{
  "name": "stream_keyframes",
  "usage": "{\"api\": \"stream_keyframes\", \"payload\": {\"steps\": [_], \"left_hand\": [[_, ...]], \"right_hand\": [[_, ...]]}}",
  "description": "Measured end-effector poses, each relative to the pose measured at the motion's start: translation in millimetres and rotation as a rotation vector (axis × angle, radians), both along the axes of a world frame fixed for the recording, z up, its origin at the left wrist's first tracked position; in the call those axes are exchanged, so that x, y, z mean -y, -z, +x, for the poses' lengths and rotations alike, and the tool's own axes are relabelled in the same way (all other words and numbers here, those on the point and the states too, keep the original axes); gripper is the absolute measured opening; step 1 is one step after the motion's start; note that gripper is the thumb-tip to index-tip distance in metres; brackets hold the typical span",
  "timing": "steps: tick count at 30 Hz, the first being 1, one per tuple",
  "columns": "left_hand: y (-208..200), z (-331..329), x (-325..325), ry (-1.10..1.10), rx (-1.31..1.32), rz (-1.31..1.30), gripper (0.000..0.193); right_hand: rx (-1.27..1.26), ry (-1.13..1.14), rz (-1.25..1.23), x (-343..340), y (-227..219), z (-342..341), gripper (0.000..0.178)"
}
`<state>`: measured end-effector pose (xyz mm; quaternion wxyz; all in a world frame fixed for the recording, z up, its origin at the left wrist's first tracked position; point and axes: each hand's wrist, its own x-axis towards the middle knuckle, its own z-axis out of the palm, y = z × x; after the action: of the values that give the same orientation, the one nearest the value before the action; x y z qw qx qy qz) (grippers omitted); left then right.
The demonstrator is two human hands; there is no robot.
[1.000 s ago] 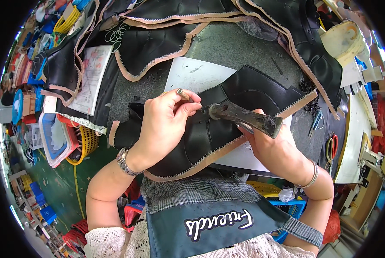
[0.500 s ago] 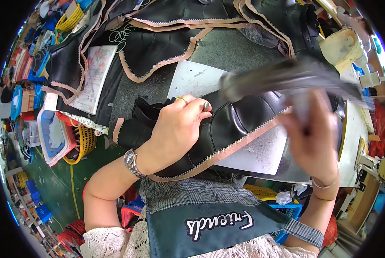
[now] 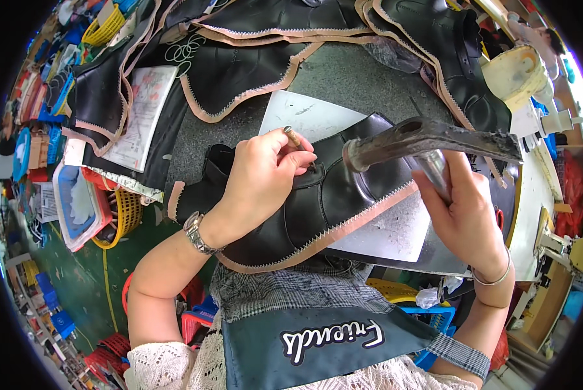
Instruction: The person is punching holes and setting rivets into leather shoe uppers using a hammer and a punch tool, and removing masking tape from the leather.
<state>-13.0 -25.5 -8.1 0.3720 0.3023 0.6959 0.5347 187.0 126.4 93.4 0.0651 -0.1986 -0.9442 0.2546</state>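
Note:
My left hand (image 3: 257, 172) pinches a short metal punch (image 3: 293, 138), its top end sticking up above the fingers. Below it, the punch's tip is close to a small tab on a black leather shoe upper (image 3: 307, 218); whether it touches is hard to tell. My right hand (image 3: 463, 221) is closed around the metal handle of a hammer (image 3: 428, 136). The worn dark hammer head hangs over the upper, to the right of the punch. A pinkish edge with zigzag stitching runs along the upper, which lies partly on a white board (image 3: 389, 231).
More black uppers (image 3: 239, 71) lie along the back of the dark worktable (image 3: 333, 68). A printed sheet (image 3: 145, 110) and thin wire-like rings (image 3: 184, 55) are at the left. A yellow basket (image 3: 127, 214) and blue tray (image 3: 77, 201) stand beyond the left edge. A cream machine part (image 3: 516, 75) is at right.
The hammer, blurred before, now shows sharply and sits slightly lower. My left hand has shifted a little left, and the punch has tipped so more of its shaft shows.

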Motion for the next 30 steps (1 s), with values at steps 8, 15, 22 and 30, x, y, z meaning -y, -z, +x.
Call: {"api": "stream_keyframes", "payload": {"steps": [8, 15, 22, 30], "left_hand": [[6, 14, 4, 0.115, -0.700, 0.217, 0.010], [3, 1, 8, 0.165, -0.534, 0.099, 0.010], [-24, 5, 41, 0.051, -0.330, 0.113, 0.010], [8, 3, 38, -0.089, -0.310, 0.132, 0.004]], "right_hand": [[-0.629, 0.144, -0.007, 8, -17, -6, 0.009], [0.167, -0.231, 0.212, 10, 20, -10, 0.028], [0.211, -0.240, 0.235, 25, 64, -7, 0.019], [0.117, -0.216, 0.142, 25, 64, -8, 0.022]]}}
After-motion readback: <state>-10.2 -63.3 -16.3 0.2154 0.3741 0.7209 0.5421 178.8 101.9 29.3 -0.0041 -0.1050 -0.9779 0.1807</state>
